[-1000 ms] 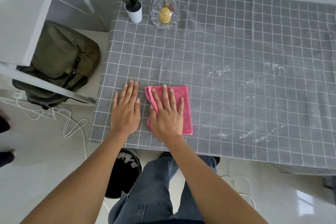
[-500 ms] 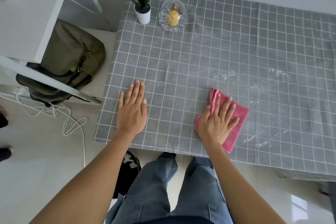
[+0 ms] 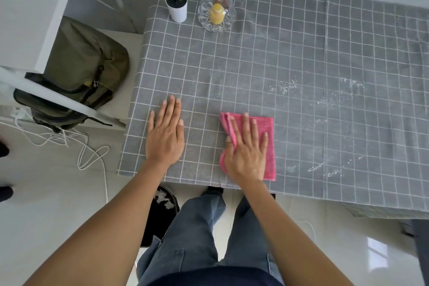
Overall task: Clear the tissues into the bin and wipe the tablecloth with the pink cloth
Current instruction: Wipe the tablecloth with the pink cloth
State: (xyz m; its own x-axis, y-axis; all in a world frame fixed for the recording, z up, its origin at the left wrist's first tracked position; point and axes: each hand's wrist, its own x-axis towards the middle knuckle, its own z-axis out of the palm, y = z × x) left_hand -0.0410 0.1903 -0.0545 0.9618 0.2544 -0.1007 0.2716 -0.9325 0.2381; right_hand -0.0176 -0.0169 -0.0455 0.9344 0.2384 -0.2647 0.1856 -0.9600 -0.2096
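Note:
A folded pink cloth [image 3: 268,146] lies on the grey checked tablecloth [image 3: 255,72] near the table's front edge. My right hand [image 3: 247,153] presses flat on the cloth with straight, spread fingers. My left hand [image 3: 166,137] rests flat on the tablecloth to the left of it, apart from the cloth. White wet or dusty streaks [image 3: 325,167] mark the tablecloth right of the cloth. A black bin [image 3: 160,216] with white tissues [image 3: 162,197] inside stands on the floor under the front edge, partly hidden by my left arm.
A small potted plant [image 3: 177,0] and a glass dome [image 3: 217,10] over a yellow item stand at the table's far left. A green backpack [image 3: 76,72] sits on a low shelf to the left, with white cables [image 3: 86,151] on the floor.
My right hand slid the pink cloth right along the front edge, then back left a little. The left hand has stayed flat in the same place.

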